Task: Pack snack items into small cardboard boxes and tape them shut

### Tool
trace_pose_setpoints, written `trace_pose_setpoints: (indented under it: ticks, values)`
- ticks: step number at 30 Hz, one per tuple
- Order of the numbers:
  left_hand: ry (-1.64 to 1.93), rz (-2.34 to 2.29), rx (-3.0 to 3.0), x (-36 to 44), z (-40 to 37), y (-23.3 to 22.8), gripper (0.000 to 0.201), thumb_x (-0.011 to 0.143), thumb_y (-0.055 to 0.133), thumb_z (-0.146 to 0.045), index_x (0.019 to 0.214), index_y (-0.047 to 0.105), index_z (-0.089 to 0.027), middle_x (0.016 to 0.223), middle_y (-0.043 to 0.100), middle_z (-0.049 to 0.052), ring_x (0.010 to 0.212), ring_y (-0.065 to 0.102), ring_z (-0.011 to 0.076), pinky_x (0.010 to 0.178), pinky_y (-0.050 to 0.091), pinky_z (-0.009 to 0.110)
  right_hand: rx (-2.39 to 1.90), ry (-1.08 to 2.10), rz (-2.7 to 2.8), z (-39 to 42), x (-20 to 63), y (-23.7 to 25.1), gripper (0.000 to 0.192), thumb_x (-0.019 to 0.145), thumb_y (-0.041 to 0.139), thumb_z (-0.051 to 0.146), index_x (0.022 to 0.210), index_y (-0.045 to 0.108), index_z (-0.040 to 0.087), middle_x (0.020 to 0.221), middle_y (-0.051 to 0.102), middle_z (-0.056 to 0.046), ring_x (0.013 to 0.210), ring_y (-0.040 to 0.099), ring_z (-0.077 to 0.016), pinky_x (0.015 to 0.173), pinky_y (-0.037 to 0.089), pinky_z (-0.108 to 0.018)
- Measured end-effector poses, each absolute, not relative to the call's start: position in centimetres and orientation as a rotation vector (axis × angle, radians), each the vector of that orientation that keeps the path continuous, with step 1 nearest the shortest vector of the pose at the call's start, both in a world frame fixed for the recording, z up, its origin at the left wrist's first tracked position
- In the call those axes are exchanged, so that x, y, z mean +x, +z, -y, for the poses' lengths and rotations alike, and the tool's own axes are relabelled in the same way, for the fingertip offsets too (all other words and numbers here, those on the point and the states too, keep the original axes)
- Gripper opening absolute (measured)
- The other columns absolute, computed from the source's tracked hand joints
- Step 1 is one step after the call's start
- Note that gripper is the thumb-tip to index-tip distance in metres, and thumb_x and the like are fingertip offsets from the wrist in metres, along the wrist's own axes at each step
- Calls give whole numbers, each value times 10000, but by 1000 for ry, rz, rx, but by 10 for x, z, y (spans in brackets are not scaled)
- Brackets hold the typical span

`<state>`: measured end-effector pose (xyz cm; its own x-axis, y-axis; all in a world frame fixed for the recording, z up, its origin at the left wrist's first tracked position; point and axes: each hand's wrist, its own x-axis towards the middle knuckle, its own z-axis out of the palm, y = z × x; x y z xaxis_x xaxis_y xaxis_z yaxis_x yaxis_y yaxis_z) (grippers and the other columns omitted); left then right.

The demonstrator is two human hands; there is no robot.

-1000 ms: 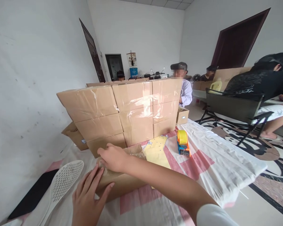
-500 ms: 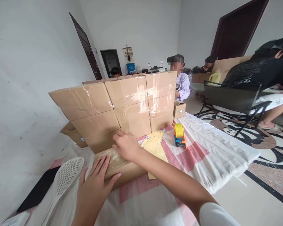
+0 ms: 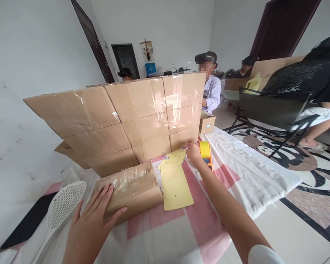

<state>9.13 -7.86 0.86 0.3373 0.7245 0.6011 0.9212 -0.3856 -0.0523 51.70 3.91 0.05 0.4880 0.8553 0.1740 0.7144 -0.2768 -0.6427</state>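
1. Left hand [image 3: 92, 223] is lying flat, fingers spread, pressing the taped box [image 3: 129, 190] near the desk's [image 3: 236, 172] front edge.
2. Right hand [image 3: 194, 151] is touching the tape dispenser [image 3: 205, 152] mid-desk; its grip, cannot tell.

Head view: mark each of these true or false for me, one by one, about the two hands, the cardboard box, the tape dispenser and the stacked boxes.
1. The left hand lies flat on the taped cardboard box. True.
2. The right hand also presses on that box. False: it is stretched out to the tape dispenser, apart from the box.
3. The tape dispenser holds a yellow roll. True.
4. The stacked boxes stand between the person and the seated people. True.
5. A yellow sheet lies on top of the box. False: it lies on the table cover beside the box, on its right.
6. The white perforated scoop is in the left hand. False: it lies beside that hand, unheld.
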Motion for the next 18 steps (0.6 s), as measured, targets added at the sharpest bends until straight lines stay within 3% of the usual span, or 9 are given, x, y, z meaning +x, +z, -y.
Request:
trace_pose_setpoints:
  ticks: [5,11,14,18]
  values:
    - [-668,1513,-2214,93,81,11,707,966,342,-683,1494,474,-233,1473,587,89,1377,514,324,1232,199,509,-2298,249,1298,-59,518,-19,368,958,674,348,1254,627,135,1321,608,-136,1170,623,-259,978,546,-455]
    - [-570,1495,-2236,81,77,6,756,929,387,-725,1516,433,-250,1510,553,80,1393,498,311,1232,201,485,-2400,250,1305,-68,531,-31,380,946,672,281,1290,600,137,1423,529,-140,1301,521,-308,1048,479,-515]
    - [-545,1507,-2243,78,76,4,777,921,386,-738,1531,404,-256,1519,544,77,1391,499,308,1230,207,486,-2353,270,1349,-69,539,-31,309,926,662,183,1220,640,93,1390,548,-179,1316,498,-321,1051,464,-461]
    - [-553,1472,-2235,77,76,4,760,931,389,-721,1529,400,-253,1504,559,80,1387,502,313,1215,230,493,-2255,327,1395,-69,544,-29,221,960,653,257,1145,674,137,1221,657,-107,1168,611,-252,995,515,-441]
